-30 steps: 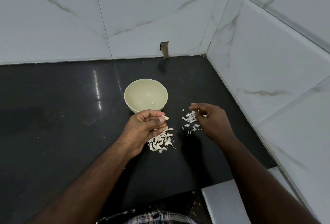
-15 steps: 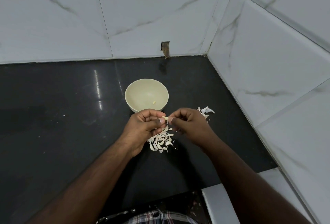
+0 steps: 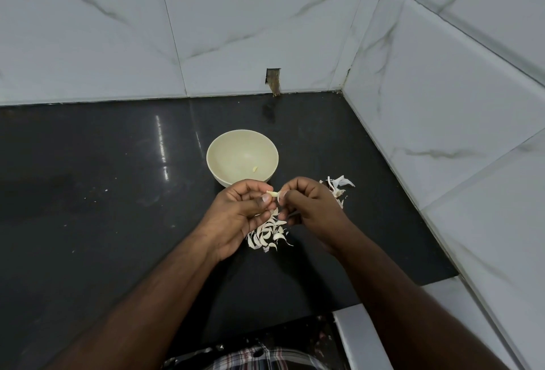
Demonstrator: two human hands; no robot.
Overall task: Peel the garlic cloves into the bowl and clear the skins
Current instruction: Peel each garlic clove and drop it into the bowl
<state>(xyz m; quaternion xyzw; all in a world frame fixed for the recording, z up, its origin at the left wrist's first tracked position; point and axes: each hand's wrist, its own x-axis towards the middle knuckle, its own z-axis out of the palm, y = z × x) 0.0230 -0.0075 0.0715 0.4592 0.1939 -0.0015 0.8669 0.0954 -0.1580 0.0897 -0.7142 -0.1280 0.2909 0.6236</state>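
Both hands met at frame centre, just below the bowl [image 3: 224,160]: left hand [image 3: 240,210] curled round a clove [image 3: 272,193], pinching it between thumb and forefinger with the tip poking out; right hand [image 3: 309,207] pinching at the clove's exposed end, fingers curled, apparently lifting a flap of skin. Clove sat above the tabletop [image 3: 103,237], over the near pile of skins [image 3: 267,234], close to the bowl rim but not over it. One peeled clove [image 3: 254,168] lay in the bowl bottom. Second skin pile [image 3: 339,187] was right of centre, partly hidden behind the right hand. Judgement on the step: peel in progress, early in the task given a single clove in the bowl. To do it well: keep the left pinch firm but low on the clove so skin isn't trapped under the fingers; work the nail under the skin at the tip and pull along the length, rotating the clove between pulls; let skin fall on the existing pile, not in the bowl; then shift forward and release over the bowl. Risk: the clove is small and could slip, and papery skin may cling to the fingers. No brands, labels or legible writing anywhere; bowl plain, wall tiles [image 3: 265,15] only marbled.
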